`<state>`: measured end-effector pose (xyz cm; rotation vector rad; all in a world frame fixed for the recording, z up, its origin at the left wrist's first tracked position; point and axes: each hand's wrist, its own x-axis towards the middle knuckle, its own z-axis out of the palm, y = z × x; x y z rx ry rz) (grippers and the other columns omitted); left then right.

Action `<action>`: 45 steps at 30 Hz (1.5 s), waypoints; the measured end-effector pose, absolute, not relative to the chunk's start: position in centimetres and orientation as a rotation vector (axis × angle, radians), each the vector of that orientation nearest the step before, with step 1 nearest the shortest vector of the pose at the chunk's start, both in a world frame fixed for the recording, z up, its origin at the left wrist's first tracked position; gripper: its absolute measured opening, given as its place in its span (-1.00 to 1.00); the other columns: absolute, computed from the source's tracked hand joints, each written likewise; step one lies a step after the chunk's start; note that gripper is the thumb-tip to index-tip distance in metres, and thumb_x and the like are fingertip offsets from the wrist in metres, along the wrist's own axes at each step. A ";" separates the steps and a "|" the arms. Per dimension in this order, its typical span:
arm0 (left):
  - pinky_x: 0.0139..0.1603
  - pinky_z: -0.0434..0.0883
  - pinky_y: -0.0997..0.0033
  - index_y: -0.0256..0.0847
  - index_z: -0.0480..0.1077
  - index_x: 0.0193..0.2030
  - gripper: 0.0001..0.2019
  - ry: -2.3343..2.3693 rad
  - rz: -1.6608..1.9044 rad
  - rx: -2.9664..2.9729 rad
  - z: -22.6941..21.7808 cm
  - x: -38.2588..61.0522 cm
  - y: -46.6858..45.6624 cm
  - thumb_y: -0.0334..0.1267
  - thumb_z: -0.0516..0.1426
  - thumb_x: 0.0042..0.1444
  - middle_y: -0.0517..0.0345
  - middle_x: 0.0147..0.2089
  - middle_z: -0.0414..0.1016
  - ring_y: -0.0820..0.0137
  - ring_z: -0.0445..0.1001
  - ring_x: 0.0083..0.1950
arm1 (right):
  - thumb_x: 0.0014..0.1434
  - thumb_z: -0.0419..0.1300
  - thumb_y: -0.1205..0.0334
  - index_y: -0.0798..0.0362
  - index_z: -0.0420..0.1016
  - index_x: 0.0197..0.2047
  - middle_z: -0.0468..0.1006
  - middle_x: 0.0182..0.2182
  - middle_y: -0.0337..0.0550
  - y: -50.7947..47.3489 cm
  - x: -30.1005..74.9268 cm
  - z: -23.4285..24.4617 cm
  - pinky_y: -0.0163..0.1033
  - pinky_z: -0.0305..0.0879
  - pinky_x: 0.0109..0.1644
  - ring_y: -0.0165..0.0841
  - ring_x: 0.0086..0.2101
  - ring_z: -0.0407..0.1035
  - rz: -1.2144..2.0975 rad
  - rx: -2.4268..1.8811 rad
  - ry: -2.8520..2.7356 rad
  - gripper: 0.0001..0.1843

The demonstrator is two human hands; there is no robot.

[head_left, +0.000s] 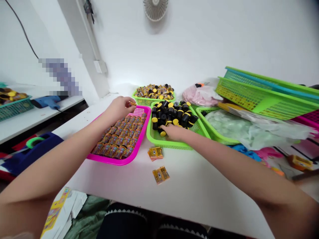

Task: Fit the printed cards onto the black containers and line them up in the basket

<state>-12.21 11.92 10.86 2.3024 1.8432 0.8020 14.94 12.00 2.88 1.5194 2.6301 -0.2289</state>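
My left hand [119, 108] pinches a small yellow piece [133, 103] just above the far corner of a magenta plastic basket [147, 114]. That basket holds rows of small canisters in printed labels [119, 137]. My right hand [173, 132] lies on the near side of a heap of black cylinders with yellow caps and bands [171, 114], its fingertips by a loose yellow cap [162, 133]. The heap fills a lime-green basket [169, 145]. Two small stacks of yellow-and-orange printed labels [155, 153] [160, 174] lie on the white table [189, 189] below my hands.
A green basket of mixed canisters [142, 102] stands behind. On the right are stacked green baskets [264, 99] and a basket with a pale plastic bag [239, 124]. A pink bag [199, 96] sits behind them. A neighbouring table holds a teal basket [15, 109] and a blue tool [48, 102].
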 end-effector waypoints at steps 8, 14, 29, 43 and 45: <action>-0.13 0.45 0.42 -0.32 0.49 0.07 -0.56 2.082 0.458 2.111 6.6 -10.7 19.3 -0.04 0.17 0.17 -0.09 -0.11 0.64 0.24 0.60 -0.14 | 0.16 0.28 0.07 0.00 0.47 0.05 0.62 -0.24 -0.05 11.7 13.8 2.3 -0.19 0.39 -0.24 -0.20 -0.27 0.52 -0.278 1.636 2.729 -0.60; 0.00 0.43 0.33 -0.23 0.60 -0.08 -0.65 1.993 0.198 2.234 6.1 -9.7 19.2 -0.03 0.15 0.19 -0.05 -0.13 0.65 0.16 0.58 -0.09 | 0.20 0.19 0.18 -0.03 0.61 -0.05 0.53 -0.18 0.01 8.7 15.6 4.8 -0.08 0.42 -0.11 -0.21 -0.25 0.49 -0.242 1.949 2.810 -0.72; 0.35 0.27 -0.03 -0.47 0.17 0.38 -0.25 1.016 0.209 3.130 -3.5 -4.6 -9.6 0.17 -0.07 0.32 -0.30 0.42 0.17 -0.01 0.22 0.42 | 0.11 0.29 0.22 -0.01 0.52 -0.03 0.45 -0.12 -0.03 1.1 20.5 0.5 -0.06 0.57 -0.06 -0.25 -0.16 0.48 0.083 2.574 3.516 -0.69; 0.23 0.45 0.26 -0.33 0.50 0.04 -0.68 0.827 0.284 2.747 -1.5 -5.3 -6.6 -0.46 -0.03 0.31 -0.14 0.18 0.52 0.21 0.50 0.21 | 0.17 0.23 0.25 -0.03 0.49 0.02 0.46 -0.10 -0.02 1.0 20.6 0.0 -0.02 0.49 -0.01 -0.19 -0.09 0.46 0.290 2.314 3.505 -0.68; 0.19 0.47 0.25 -0.25 0.54 -0.04 -0.71 0.937 0.323 2.544 -1.7 -4.7 -4.7 -0.44 0.00 0.30 -0.05 0.12 0.57 0.24 0.56 0.14 | 0.18 0.22 0.26 -0.06 0.48 0.02 0.47 -0.10 -0.04 1.0 20.7 0.0 0.00 0.47 0.01 -0.19 -0.08 0.45 0.343 2.266 3.512 -0.69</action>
